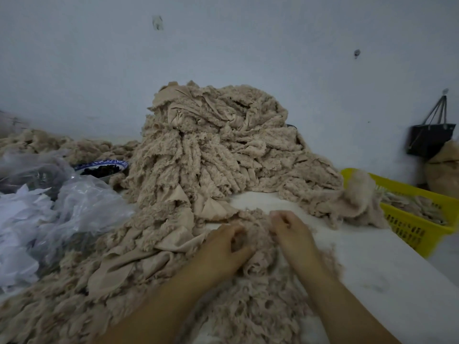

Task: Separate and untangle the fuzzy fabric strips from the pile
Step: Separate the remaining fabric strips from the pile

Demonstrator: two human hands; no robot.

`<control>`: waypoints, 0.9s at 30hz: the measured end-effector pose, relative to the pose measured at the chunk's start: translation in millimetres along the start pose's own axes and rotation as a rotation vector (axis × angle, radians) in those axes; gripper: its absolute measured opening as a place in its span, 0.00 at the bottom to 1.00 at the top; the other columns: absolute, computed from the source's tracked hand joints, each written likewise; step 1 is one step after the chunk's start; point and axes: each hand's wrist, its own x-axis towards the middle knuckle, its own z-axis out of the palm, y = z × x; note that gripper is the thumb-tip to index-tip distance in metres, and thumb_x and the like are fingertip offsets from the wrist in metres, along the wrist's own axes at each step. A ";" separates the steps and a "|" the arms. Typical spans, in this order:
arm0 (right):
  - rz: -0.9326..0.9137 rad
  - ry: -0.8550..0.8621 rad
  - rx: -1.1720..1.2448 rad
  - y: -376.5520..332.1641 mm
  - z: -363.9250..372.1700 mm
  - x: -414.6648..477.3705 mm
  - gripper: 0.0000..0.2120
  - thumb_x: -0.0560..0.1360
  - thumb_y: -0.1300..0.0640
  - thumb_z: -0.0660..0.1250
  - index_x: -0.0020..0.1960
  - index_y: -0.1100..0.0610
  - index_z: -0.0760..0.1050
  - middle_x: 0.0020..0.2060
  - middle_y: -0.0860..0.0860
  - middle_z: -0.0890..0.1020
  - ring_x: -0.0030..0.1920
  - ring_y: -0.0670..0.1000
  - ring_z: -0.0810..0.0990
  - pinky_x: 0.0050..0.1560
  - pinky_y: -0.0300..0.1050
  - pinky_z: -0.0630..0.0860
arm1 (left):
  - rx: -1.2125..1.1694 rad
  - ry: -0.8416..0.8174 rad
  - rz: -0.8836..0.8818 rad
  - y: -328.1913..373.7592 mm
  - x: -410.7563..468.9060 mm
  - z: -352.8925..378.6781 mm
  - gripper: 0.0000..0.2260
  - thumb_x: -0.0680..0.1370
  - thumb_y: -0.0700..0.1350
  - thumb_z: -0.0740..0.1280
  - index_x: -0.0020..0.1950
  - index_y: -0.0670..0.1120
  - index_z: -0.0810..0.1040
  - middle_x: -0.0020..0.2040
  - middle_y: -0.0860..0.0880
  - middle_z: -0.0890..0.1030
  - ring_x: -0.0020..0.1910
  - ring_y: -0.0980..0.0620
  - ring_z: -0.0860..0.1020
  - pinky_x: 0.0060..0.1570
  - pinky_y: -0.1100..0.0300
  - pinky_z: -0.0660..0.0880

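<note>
**Both hands on one fuzzy clump, in front of the pile**

Left hand (223, 247) and right hand (290, 232) are close together near the front of the table, fingers curled into the same clump (259, 240) of beige fuzzy strips. Left fingers dig into its left side, right fingers pinch its upper right. The frame is soft, so exact finger placement isn't readable.

The clump lies on the white table (372, 256), touching the loose spill of strips that runs left and down toward the camera. Main pile (213, 150) stands behind it against the wall. It's tall, strips fan down its front and some smooth backing pieces show.

Right: yellow basket (409, 232) at the table edge, strips inside, a fluffy piece draped over its left rim.

Left: crumpled clear plastic bags (74, 209). Behind them is a blue-and-white bowl (116, 164) with dark contents, right at the pile's foot.

Far right: black bag (427, 137) hangs on the wall.
</note>
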 end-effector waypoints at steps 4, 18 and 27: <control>-0.126 -0.163 -0.763 5.8 12.4 -1.3 0.14 0.79 0.43 0.59 0.58 0.50 0.74 0.55 0.49 0.73 0.60 0.55 0.69 0.57 0.48 0.67 | 0.181 0.061 0.042 -2.2 2.3 2.5 0.08 0.79 0.53 0.67 0.56 0.53 0.79 0.55 0.55 0.73 0.60 0.53 0.71 0.62 0.57 0.70; -0.112 -0.130 0.103 -14.0 16.3 -10.1 0.10 0.82 0.49 0.59 0.44 0.50 0.70 0.35 0.50 0.74 0.30 0.42 0.70 0.34 0.33 0.69 | -0.960 0.240 -0.180 13.1 -1.3 -13.7 0.08 0.84 0.46 0.61 0.47 0.44 0.73 0.35 0.46 0.79 0.31 0.51 0.76 0.31 0.57 0.73; 0.077 -0.450 0.523 -20.0 21.4 -22.2 0.25 0.72 0.32 0.63 0.54 0.49 0.84 0.52 0.54 0.86 0.53 0.52 0.85 0.48 0.43 0.80 | -0.691 0.175 0.153 21.9 -9.3 -12.0 0.06 0.79 0.49 0.67 0.48 0.61 0.77 0.44 0.57 0.81 0.46 0.58 0.80 0.45 0.64 0.77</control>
